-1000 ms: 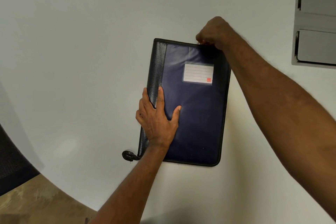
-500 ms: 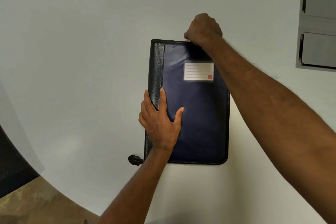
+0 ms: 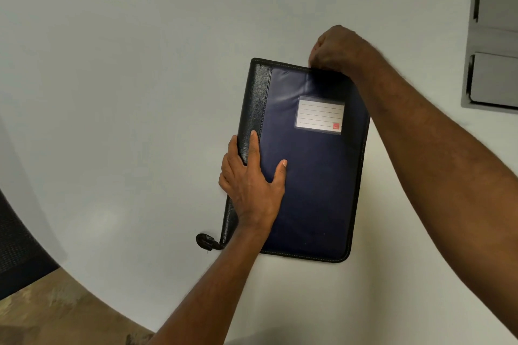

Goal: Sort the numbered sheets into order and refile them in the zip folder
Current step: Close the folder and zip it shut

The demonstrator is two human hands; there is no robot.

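- Since a second ago, the right hand (image 3: 337, 49) has slid leftward along the far edge of the zip folder (image 3: 314, 176), from near the far right corner to a spot short of the middle of that edge; the folder itself has turned slightly, with its near end swung a little to the right.
- The zip folder lies flat and closed on the white counter (image 3: 126, 106), dark blue cover up, black spine strip along its left side.
- A lined label card (image 3: 319, 115) in a clear pocket sits on the upper right part of the cover, with a small red mark in its corner.
- The left hand (image 3: 252, 182) rests flat on the cover near the spine, fingers straight, thumb spread to the right, pressing the folder down; its grip is open.
- The right hand's grip is curled closed at the far edge of the folder, fingers pinching something there; what they hold is hidden under the knuckles.
- A black zip tail (image 3: 206, 241) sticks out at the near left corner.
- A grey inset panel (image 3: 493, 42) sits in the counter at far right.
- A dark mesh chair (image 3: 16, 246) shows at the left edge.
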